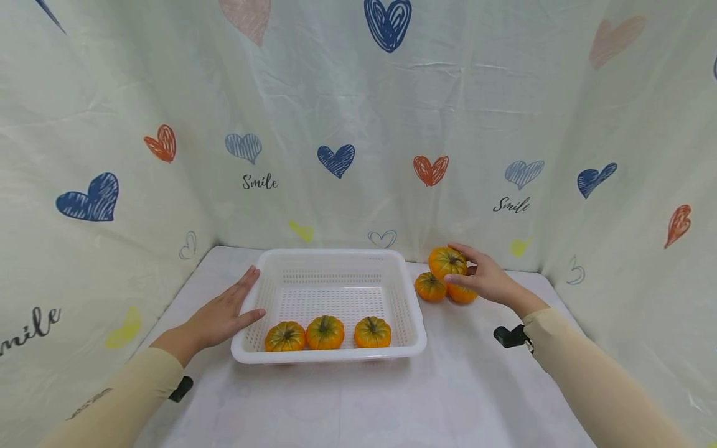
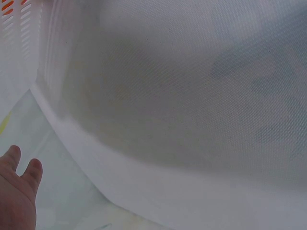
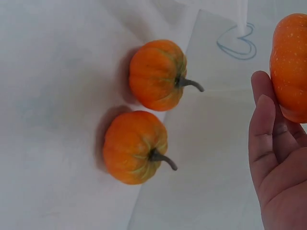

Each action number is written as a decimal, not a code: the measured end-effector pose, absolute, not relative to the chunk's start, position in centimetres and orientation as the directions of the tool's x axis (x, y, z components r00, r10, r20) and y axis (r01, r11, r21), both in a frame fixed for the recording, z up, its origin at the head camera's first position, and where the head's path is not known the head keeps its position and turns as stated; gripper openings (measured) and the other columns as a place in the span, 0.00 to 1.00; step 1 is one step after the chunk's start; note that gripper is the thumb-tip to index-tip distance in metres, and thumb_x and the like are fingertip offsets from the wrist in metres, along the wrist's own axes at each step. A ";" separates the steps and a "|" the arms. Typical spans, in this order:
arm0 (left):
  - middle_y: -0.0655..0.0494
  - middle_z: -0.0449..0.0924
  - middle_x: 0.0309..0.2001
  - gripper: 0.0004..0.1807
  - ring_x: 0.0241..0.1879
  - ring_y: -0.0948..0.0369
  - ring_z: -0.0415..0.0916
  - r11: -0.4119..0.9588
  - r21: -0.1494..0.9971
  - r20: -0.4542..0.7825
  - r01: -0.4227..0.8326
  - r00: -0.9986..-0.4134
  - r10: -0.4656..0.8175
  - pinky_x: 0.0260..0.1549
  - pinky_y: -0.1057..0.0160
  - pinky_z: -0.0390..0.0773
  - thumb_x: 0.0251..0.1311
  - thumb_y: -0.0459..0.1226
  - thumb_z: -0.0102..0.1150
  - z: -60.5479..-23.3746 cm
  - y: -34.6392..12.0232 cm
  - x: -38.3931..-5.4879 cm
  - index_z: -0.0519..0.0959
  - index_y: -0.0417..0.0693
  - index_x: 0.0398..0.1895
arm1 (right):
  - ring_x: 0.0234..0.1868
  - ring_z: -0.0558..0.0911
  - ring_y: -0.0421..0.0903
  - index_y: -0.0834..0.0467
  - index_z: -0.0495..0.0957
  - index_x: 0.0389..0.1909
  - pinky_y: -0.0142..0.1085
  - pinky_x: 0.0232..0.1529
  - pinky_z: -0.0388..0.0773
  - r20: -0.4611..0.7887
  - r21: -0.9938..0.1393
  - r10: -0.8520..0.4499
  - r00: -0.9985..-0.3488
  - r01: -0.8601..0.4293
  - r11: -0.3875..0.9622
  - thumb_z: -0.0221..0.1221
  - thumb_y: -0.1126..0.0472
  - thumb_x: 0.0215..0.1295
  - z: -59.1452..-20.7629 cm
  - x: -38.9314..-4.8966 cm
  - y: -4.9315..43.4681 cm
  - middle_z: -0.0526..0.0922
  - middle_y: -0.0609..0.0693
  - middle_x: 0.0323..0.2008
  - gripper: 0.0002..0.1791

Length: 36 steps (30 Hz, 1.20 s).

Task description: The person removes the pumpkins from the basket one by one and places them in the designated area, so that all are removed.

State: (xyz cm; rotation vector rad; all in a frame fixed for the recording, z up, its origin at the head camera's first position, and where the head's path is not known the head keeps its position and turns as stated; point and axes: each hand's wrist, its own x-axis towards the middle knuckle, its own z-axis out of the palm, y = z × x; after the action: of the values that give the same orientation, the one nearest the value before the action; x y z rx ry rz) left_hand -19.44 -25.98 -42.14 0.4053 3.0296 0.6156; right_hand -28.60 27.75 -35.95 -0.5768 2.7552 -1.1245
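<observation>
My right hand (image 1: pixel 488 281) holds a small orange pumpkin (image 1: pixel 446 261) above the table, to the right of the basket. Under it two more pumpkins sit on the table, a left one (image 1: pixel 430 288) and a right one (image 1: pixel 462 294) partly covered by the hand. In the right wrist view the held pumpkin (image 3: pixel 291 67) is cut off by the frame's edge. At the left side of the white plastic basket (image 1: pixel 330 357), my left hand (image 1: pixel 224 314) rests on the rim with its fingers extended. Three pumpkins (image 1: pixel 325 333) stand in a row along the basket's near side.
The basket has slotted walls and a mesh floor, and stands on a table with a white cloth (image 1: pixel 465 386). Behind and at both sides hangs a pale curtain (image 1: pixel 347 205) printed with hearts. Each wrist carries a small black device (image 1: pixel 511 336).
</observation>
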 end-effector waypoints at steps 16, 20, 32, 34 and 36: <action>0.42 0.37 0.80 0.49 0.74 0.37 0.47 0.889 0.383 0.037 0.251 -0.966 0.256 0.64 0.32 0.58 0.69 0.56 0.51 -42.0 -26.0 -19.3 0.40 0.43 0.80 | 0.59 0.70 0.64 0.55 0.53 0.78 0.58 0.54 0.76 -0.005 -0.658 -0.258 -0.966 -0.191 0.728 0.65 0.42 0.63 -38.3 -28.2 32.3 0.59 0.65 0.72 0.49; 0.42 0.36 0.80 0.49 0.74 0.37 0.47 0.890 0.383 0.038 0.249 -0.967 0.254 0.64 0.33 0.57 0.69 0.56 0.51 -42.1 -26.0 -19.2 0.40 0.44 0.80 | 0.58 0.71 0.64 0.55 0.52 0.78 0.57 0.53 0.77 -0.010 -0.651 -0.240 -0.971 -0.176 0.738 0.64 0.39 0.63 -38.9 -28.4 33.4 0.60 0.66 0.71 0.51; 0.43 0.36 0.80 0.50 0.74 0.37 0.47 0.890 0.383 0.038 0.248 -0.967 0.253 0.63 0.32 0.58 0.68 0.59 0.50 -42.1 -26.0 -19.3 0.39 0.46 0.81 | 0.61 0.66 0.68 0.58 0.48 0.79 0.62 0.57 0.73 -0.053 -0.648 -0.141 -0.989 -0.074 0.758 0.65 0.38 0.62 -40.6 -28.5 36.0 0.59 0.71 0.68 0.55; 0.43 0.36 0.80 0.49 0.74 0.37 0.47 0.891 0.380 0.040 0.248 -0.967 0.252 0.63 0.32 0.58 0.68 0.57 0.51 -42.1 -26.0 -19.3 0.39 0.46 0.81 | 0.61 0.65 0.68 0.58 0.46 0.79 0.63 0.57 0.72 -0.065 -0.654 -0.125 -0.990 -0.053 0.754 0.65 0.37 0.61 -40.9 -28.5 36.3 0.59 0.72 0.68 0.56; 0.43 0.36 0.80 0.49 0.74 0.37 0.47 0.892 0.378 0.041 0.247 -0.967 0.251 0.63 0.32 0.58 0.68 0.57 0.51 -42.2 -26.0 -19.4 0.39 0.46 0.81 | 0.61 0.65 0.69 0.59 0.46 0.79 0.63 0.57 0.71 -0.072 -0.657 -0.113 -0.991 -0.039 0.753 0.65 0.36 0.60 -41.2 -28.5 36.7 0.59 0.73 0.67 0.57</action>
State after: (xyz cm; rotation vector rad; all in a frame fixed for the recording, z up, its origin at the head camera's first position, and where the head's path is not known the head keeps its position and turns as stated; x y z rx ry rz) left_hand -19.38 -25.97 -42.20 0.4011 3.0469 0.6071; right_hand -28.53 36.71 -41.19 -0.1233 2.8405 -1.0610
